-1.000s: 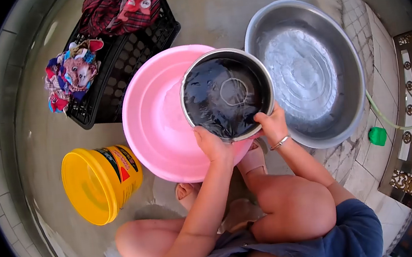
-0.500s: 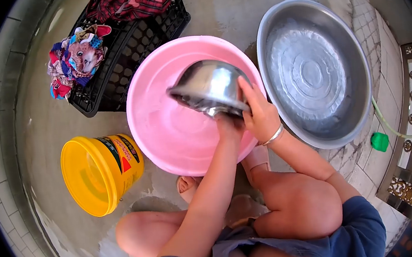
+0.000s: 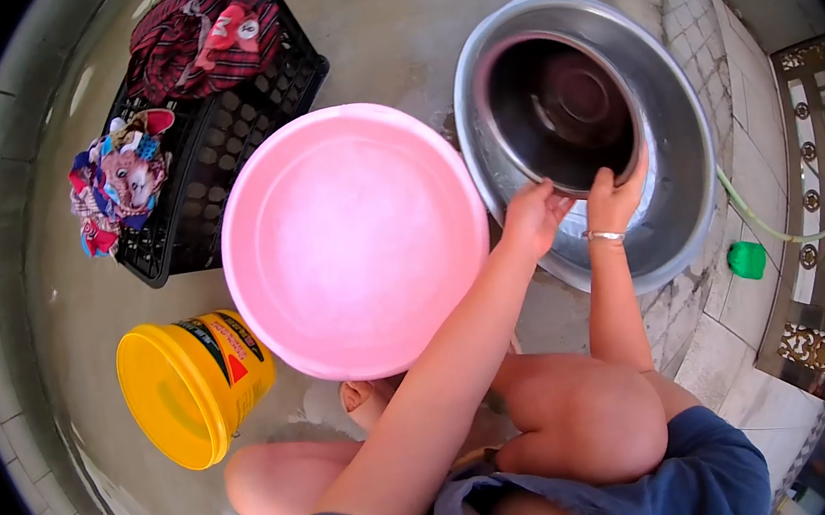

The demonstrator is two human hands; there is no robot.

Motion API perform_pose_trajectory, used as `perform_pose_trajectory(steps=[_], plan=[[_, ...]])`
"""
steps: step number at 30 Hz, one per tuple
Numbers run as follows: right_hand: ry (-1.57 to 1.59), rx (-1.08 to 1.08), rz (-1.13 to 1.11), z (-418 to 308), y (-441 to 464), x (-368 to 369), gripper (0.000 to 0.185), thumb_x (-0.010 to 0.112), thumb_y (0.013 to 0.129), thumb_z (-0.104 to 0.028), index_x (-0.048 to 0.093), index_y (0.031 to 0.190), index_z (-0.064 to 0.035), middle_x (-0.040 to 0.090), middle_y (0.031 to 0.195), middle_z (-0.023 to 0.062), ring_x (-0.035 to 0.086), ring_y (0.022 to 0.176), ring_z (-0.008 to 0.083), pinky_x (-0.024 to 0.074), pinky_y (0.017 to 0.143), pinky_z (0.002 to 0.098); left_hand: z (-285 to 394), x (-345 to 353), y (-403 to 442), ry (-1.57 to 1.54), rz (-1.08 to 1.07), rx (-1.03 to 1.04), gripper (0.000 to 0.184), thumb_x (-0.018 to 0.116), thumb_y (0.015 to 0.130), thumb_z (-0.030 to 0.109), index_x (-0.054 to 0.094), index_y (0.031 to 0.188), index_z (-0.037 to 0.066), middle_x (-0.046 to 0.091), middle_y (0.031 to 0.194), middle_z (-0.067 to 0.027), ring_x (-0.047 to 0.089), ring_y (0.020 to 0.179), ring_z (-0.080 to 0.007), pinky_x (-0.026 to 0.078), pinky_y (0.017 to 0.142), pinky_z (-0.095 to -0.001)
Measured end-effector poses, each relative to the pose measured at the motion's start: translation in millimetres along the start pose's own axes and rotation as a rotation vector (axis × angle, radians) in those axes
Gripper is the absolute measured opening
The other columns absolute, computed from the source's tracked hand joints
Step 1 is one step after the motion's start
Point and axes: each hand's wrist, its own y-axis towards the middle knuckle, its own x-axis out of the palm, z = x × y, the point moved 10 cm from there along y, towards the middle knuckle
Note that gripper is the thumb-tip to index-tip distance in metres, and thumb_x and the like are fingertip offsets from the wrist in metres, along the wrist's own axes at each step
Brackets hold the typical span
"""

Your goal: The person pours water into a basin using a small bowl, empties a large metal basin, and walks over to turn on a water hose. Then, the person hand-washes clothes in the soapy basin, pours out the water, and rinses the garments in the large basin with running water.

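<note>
Steel bowl (image 3: 563, 109) over grey basin (image 3: 685, 153) | probable dip | right hand (image 3: 615, 198) pinching bowl; left hand (image 3: 535, 218): cannot tell | next: steady level support

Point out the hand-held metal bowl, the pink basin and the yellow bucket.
Metal bowl (image 3: 522, 125): head view, on its dark inner wall.
Pink basin (image 3: 246, 255): head view, on its inner wall, left side.
Yellow bucket (image 3: 245, 384): head view, on its outer side.

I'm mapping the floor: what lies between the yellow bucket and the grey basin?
In the head view, the pink basin lies between the yellow bucket and the grey basin.
</note>
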Motion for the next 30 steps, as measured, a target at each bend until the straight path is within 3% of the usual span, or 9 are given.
perform_pose_trajectory(steps=[5, 11, 16, 17, 20, 21, 23, 26, 30], plan=[[-0.678, 0.367, 0.062, 108, 19, -58, 0.063, 0.045, 0.069, -0.004, 0.025, 0.125, -0.0270, 0.052, 0.107, 0.0144, 0.054, 0.085, 0.0356, 0.0418, 0.072, 0.0427, -58, -27, 14, 0.362, 0.145, -0.198, 0.035, 0.049, 0.076, 0.011, 0.042, 0.107, -0.003, 0.044, 0.111, -0.0146, 0.045, 0.100, -0.0290, 0.036, 0.086, -0.0405], [-0.824, 0.540, 0.134, 170, -6, -71, 0.063, 0.047, 0.073, -0.007, 0.021, 0.126, -0.0289, 0.048, 0.108, 0.0122, 0.052, 0.088, 0.0333, 0.0415, 0.072, 0.0455, -23, -45, 8, 0.735, 0.338, -0.079, 0.062, 0.053, 0.073, 0.015, 0.024, 0.125, -0.003, 0.039, 0.119, -0.0187, 0.039, 0.110, -0.0293, 0.031, 0.091, -0.0365], [-0.560, 0.463, 0.036, 171, -28, -31, 0.069, 0.048, 0.069, -0.006, 0.017, 0.128, -0.0203, 0.045, 0.113, 0.0192, 0.051, 0.090, 0.0374, 0.0395, 0.079, 0.0435, 34, 0, -6, 1.244, 0.237, 0.421, 0.057, 0.053, 0.072, 0.014, 0.031, 0.122, -0.001, 0.038, 0.119, -0.0241, 0.045, 0.103, -0.0266, 0.035, 0.084, -0.0277], [-0.501, 0.522, -0.001, 174, -34, -22, 0.070, 0.048, 0.068, -0.005, 0.017, 0.129, -0.0185, 0.044, 0.112, 0.0226, 0.052, 0.086, 0.0387, 0.0416, 0.077, 0.0433, 41, 5, -11, 1.204, 0.238, 0.448, 0.046, 0.047, 0.074, 0.007, 0.035, 0.117, -0.001, 0.039, 0.118, -0.0230, 0.036, 0.111, -0.0338, 0.029, 0.093, -0.0325], [-0.074, 0.643, 0.060, 151, -53, 3, 0.065, 0.042, 0.065, 0.002, 0.021, 0.125, -0.0124, 0.051, 0.095, 0.0239, 0.057, 0.066, 0.0379, 0.0526, 0.047, 0.0400, 68, 10, -27, 1.158, 0.232, 0.755, 0.043, 0.045, 0.071, 0.000, 0.037, 0.113, -0.001, 0.041, 0.114, -0.0210, 0.039, 0.108, -0.0328, 0.030, 0.092, -0.0327], [-0.071, 0.643, 0.061, 154, -53, 6, 0.065, 0.042, 0.065, 0.002, 0.021, 0.125, -0.0124, 0.051, 0.095, 0.0239, 0.057, 0.066, 0.0379, 0.0526, 0.047, 0.0400, 71, 11, -29, 1.159, 0.230, 0.756, 0.043, 0.045, 0.071, 0.000, 0.037, 0.113, -0.001, 0.041, 0.114, -0.0210, 0.039, 0.108, -0.0328, 0.030, 0.092, -0.0327], [0.457, 1.148, -0.057, 187, -93, 50, 0.049, 0.041, 0.064, 0.003, 0.033, 0.111, 0.0010, 0.053, 0.081, 0.0195, 0.058, 0.059, 0.0364, 0.0527, 0.041, 0.0407, 83, 14, -41, 1.218, 0.294, 0.849, 0.044, 0.044, 0.075, 0.000, 0.035, 0.117, 0.000, 0.037, 0.120, -0.0171, 0.038, 0.110, -0.0232, 0.028, 0.092, -0.0291], [0.732, 1.472, -0.167, 199, -129, 82, 0.028, 0.042, 0.063, 0.002, 0.039, 0.091, 0.0084, 0.052, 0.073, 0.0189, 0.057, 0.055, 0.0359, 0.0529, 0.042, 0.0427, 89, 4, -36, 1.108, 0.302, 0.791, 0.043, 0.044, 0.076, 0.001, 0.033, 0.118, -0.002, 0.037, 0.119, -0.0178, 0.037, 0.111, -0.0257, 0.028, 0.093, -0.0302], [0.713, 1.463, -0.140, 176, -125, 70, 0.026, 0.042, 0.063, 0.002, 0.040, 0.088, 0.0081, 0.052, 0.072, 0.0185, 0.057, 0.052, 0.0342, 0.0530, 0.042, 0.0419, 94, -8, -38, 0.871, 0.320, 0.771, 0.037, 0.041, 0.082, 0.008, 0.033, 0.116, -0.004, 0.041, 0.114, -0.0170, 0.042, 0.104, -0.0256, 0.031, 0.089, -0.0302]])
